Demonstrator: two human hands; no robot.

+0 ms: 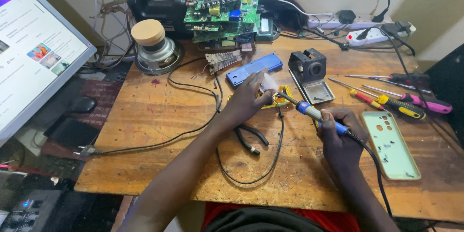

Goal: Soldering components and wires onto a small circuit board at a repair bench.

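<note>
Right hand (340,137), grip closed on soldering iron (316,114); tip aimed 10 o'clock at yellow board (280,97), pinned under left hand (249,97). Board best kept steady, cord slack.

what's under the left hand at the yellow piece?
Left hand covers most of the yellow piece, pinning a clear plastic bit on it. Soldering iron tip reaches there. The joint itself is hidden.
</note>
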